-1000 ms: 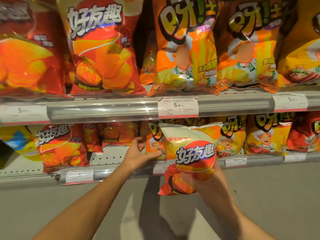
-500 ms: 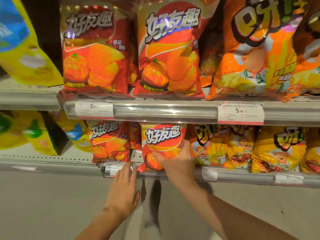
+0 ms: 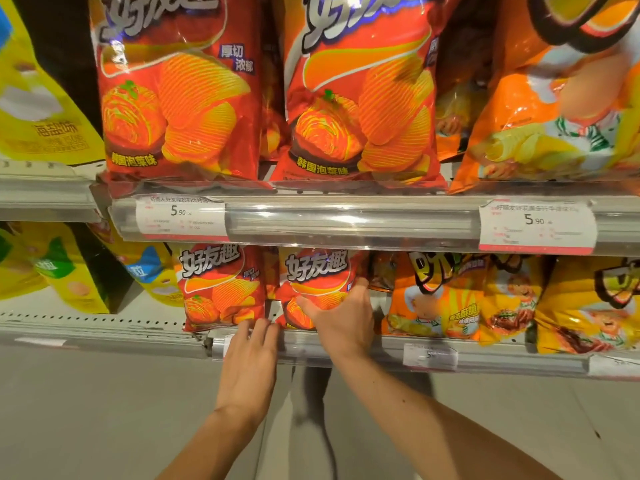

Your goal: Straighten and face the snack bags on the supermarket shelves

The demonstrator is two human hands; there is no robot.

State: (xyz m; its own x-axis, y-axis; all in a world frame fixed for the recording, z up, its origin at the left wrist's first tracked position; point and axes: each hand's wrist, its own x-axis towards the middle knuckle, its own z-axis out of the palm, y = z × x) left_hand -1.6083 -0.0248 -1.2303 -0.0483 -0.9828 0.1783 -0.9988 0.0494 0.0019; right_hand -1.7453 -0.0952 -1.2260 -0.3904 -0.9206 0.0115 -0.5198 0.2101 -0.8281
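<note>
Since half a second ago, little has been moved: the red glossy chip bag (image 3: 318,289) at the frame centre, on the lower shelf rail (image 3: 502,358), is gripped by the right hand (image 3: 341,320). The left hand (image 3: 247,368), fingers straight, is rested at the rail. Probably light, soft and slippery; its sides should be held.

Two chip bags (image 3: 221,289) (image 3: 317,285) stand side by side on the lower shelf (image 3: 104,327), directly below two larger bags (image 3: 180,95) (image 3: 360,98) on the upper shelf (image 3: 349,221). The right hand (image 3: 341,317) lies on the right lower bag's front; the left hand (image 3: 249,362) touches the shelf edge just beneath the gap between them.
</note>
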